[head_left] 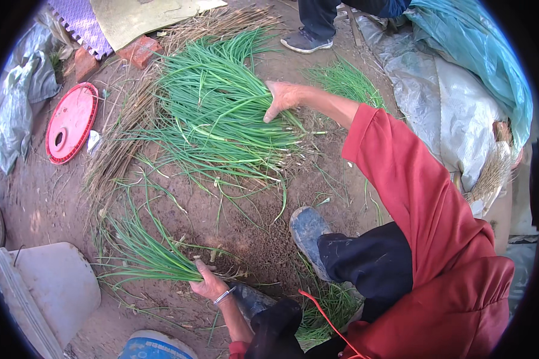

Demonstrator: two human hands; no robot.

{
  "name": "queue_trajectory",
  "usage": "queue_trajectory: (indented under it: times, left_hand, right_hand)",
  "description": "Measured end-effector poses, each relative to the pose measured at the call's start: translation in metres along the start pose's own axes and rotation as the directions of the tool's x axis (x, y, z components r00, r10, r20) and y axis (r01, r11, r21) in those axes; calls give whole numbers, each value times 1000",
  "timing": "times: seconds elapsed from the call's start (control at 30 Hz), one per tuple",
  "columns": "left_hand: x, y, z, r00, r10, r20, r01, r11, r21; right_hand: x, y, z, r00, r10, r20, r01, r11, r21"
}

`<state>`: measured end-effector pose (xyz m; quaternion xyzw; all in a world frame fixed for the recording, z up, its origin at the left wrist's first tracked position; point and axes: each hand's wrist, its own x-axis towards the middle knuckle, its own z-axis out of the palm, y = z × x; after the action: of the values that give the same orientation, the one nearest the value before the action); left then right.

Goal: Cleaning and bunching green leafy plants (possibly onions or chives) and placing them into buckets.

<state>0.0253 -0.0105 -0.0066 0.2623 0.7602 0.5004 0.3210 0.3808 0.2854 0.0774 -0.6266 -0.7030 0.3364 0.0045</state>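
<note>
My left hand (209,281), with a metal bracelet at the wrist, grips the root ends of a loose bunch of long green onion-like plants (150,257) low in the view. My right hand (281,102), beyond the red sleeve, is wrapped round stems at the right side of a large pile of the same plants (209,113). Pale root ends and soil show along the pile's lower right edge. A smaller green bunch (347,84) lies to the right, and more greens (323,317) lie between my legs.
Dry straw (123,146), bricks (139,51) and a red round lid (72,119) lie left and behind. A white container (54,293) and blue-white bucket (156,348) stand lower left. Plastic sheeting (449,107) lines the right. Another person's shoe (305,42) is at the top. My boot (308,239) rests on dirt.
</note>
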Motion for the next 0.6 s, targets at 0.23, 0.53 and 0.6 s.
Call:
queue_trajectory:
  times: [0.23,0.53,0.6]
  left_hand:
    - [-3,8,0,999,50,9,-50,999,3]
    - [-2,4,1,997,70,36,-71,998,3]
    - [-3,6,-2,997,74,32,-74,997,7]
  right_hand:
    - [-40,-20,-73,982,65,179,-140,884,446]
    - [-99,-94,-72,956,-105,-276,294,418,860]
    - [-99,-111,-64,941,-193,-279,337,440,832]
